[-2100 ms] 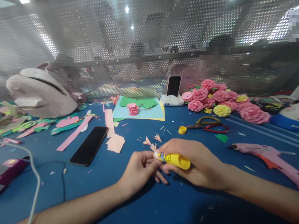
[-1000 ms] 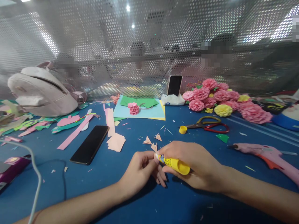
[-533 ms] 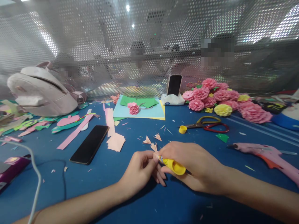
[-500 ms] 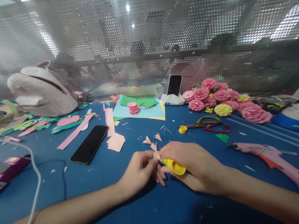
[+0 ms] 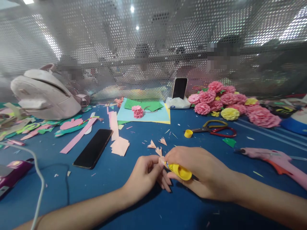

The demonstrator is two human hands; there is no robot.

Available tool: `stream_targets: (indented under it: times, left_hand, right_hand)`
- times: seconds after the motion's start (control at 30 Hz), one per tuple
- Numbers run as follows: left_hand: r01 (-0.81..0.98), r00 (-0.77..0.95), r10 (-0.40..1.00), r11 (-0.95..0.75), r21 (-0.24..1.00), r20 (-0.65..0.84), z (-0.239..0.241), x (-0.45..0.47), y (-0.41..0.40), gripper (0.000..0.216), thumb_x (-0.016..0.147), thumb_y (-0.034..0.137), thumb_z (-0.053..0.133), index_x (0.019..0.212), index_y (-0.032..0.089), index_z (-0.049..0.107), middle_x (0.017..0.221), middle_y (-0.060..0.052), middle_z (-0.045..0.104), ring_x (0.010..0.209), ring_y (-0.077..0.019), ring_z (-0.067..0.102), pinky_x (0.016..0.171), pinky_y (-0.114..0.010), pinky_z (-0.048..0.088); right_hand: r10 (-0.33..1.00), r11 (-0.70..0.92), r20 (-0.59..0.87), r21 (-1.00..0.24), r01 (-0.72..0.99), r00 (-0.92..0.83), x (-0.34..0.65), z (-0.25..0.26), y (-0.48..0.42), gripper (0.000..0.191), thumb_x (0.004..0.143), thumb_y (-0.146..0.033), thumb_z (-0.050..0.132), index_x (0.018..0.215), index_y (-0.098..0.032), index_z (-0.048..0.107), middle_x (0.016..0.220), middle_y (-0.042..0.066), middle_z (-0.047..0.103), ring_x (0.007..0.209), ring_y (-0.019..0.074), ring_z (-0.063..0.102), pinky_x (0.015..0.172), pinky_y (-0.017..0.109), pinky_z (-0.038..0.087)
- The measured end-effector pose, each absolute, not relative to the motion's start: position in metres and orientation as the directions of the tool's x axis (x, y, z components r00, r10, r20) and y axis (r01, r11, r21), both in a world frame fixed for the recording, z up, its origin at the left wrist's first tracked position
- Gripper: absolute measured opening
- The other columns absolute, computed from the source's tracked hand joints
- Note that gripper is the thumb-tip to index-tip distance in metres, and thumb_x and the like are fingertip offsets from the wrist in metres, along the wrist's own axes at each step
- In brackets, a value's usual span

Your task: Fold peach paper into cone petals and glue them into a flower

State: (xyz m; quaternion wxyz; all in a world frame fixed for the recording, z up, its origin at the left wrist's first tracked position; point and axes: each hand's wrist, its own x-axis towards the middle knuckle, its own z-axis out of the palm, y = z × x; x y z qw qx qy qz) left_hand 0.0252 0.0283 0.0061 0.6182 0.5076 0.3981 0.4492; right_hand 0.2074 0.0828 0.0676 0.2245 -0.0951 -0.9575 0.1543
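My right hand point(image 5: 199, 167) is closed around a yellow glue stick point(image 5: 178, 170), whose tip points left and touches a small folded pink paper piece point(image 5: 161, 160). My left hand point(image 5: 145, 175) pinches that paper piece between thumb and fingers, just above the blue table point(image 5: 120, 191). Several more small folded pink pieces point(image 5: 157, 147) lie on the table just beyond my hands. The glue stick's yellow cap point(image 5: 188, 133) rests farther back.
A black phone point(image 5: 93, 153) and a stack of pink paper squares point(image 5: 120, 146) lie to the left. Scissors point(image 5: 213, 128) and a pink glue gun point(image 5: 268, 157) lie to the right. Pink and yellow paper flowers point(image 5: 227, 102), coloured sheets point(image 5: 144, 113), a propped phone point(image 5: 179, 88) and a backpack point(image 5: 45, 94) line the back.
The glue stick has tilted so its rear end points more toward me, with its tip staying on the paper piece. Both hands stay in the same place.
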Motion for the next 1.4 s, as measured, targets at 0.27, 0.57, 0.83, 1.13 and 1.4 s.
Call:
stream_targets:
  times: [0.27,0.57,0.83,1.13,1.4]
  left_hand:
    - [-0.139,0.279,0.959,0.086,0.987,-0.045,0.007,0.027,0.028,0.047,0.087,0.057,0.056,0.081,0.010,0.061,0.061,-0.007,0.066,0.051,-0.0153,0.066,0.054,-0.024,0.051]
    - [-0.174,0.288,0.957,0.086,0.981,-0.033,0.006,0.025,0.028,0.046,0.087,0.056,0.057,0.083,0.010,0.061,0.063,-0.007,0.067,0.051,-0.0143,0.065,0.054,-0.024,0.050]
    - [-0.188,0.282,0.959,0.082,0.979,-0.026,0.004,0.025,0.028,0.047,0.087,0.056,0.057,0.083,0.010,0.062,0.063,-0.007,0.067,0.052,-0.0149,0.066,0.055,-0.024,0.051]
    - [-0.240,0.235,0.971,0.009,0.971,0.049,0.010,0.025,0.030,0.038,0.091,0.049,0.056,0.087,0.011,0.062,0.071,-0.009,0.071,0.064,-0.0182,0.070,0.063,-0.027,0.055]
    - [-0.287,0.190,0.977,-0.035,0.957,0.093,0.011,0.025,0.030,0.030,0.093,0.040,0.058,0.094,0.011,0.065,0.081,-0.008,0.069,0.070,-0.0169,0.068,0.066,-0.027,0.056]
  right_hand:
    - [0.223,0.943,0.454,-0.326,0.073,-0.863,0.206,0.063,0.083,0.022,0.086,-0.008,0.056,0.105,-0.020,0.053,0.093,0.006,0.067,0.084,0.0169,0.062,0.075,0.027,0.048]
    - [0.214,0.953,0.466,-0.292,0.079,-0.858,0.208,0.064,0.084,0.021,0.087,-0.010,0.054,0.106,-0.019,0.052,0.093,0.008,0.067,0.084,0.0178,0.063,0.074,0.028,0.048]
    - [0.227,0.937,0.462,-0.343,0.063,-0.858,0.206,0.066,0.083,0.024,0.086,-0.007,0.053,0.106,-0.019,0.052,0.095,0.008,0.067,0.086,0.0174,0.063,0.077,0.028,0.048]
    - [0.228,0.957,0.515,-0.274,0.093,-0.826,0.209,0.073,0.084,0.017,0.092,-0.017,0.055,0.107,-0.020,0.051,0.094,0.007,0.068,0.084,0.0181,0.065,0.075,0.028,0.051]
    - [0.239,0.958,0.623,-0.276,0.077,-0.745,0.214,0.076,0.085,0.027,0.089,-0.017,0.061,0.112,-0.022,0.049,0.096,0.006,0.068,0.088,0.0183,0.066,0.079,0.029,0.053]
